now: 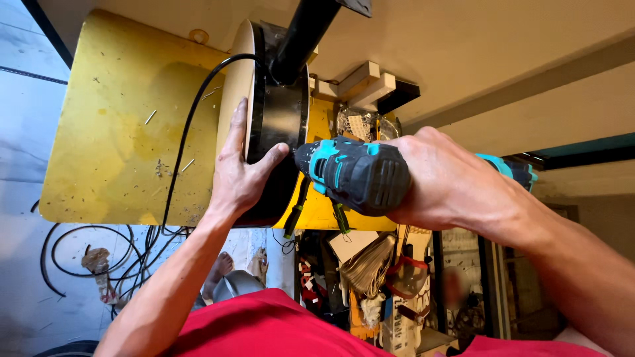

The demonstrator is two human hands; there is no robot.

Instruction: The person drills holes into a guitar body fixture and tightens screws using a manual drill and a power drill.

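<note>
The right hand (450, 182) is gripping a cordless drill (354, 173), its grip wrapped tight around the handle, knuckles toward the camera, so the fingers are mostly hiding behind the tool. The drill is showing a dark grey, ribbed body with bright teal panels and a black nose, and that nose is pointing left, pressing up against the black side of a round drum-shaped piece (274, 119). A teal part of the tool is also peeking out to the right, past the wrist.

The left hand (239, 168) is lying flat against that round piece, fingers running up along its pale cream rim, thumb spreading out toward the drill's tip and nearly touching it. So that grip is spread open, bracing rather than pinching.

The round piece is sitting in the middle of the view: black band around its edge, cream face turning left, and a black tube (305, 33) rising from its top toward the far side. A black cable (188, 125) is curving from its upper edge down across a yellow board (119, 119), which is scuffed and dotted with chips and small shavings.

Pale wooden blocks (354, 82) are showing just right of the drum, under a beige surface. Near the bottom, a red shirt (264, 327) is filling the frame, with black cable loops (92, 254) lying on the grey floor at left.
</note>
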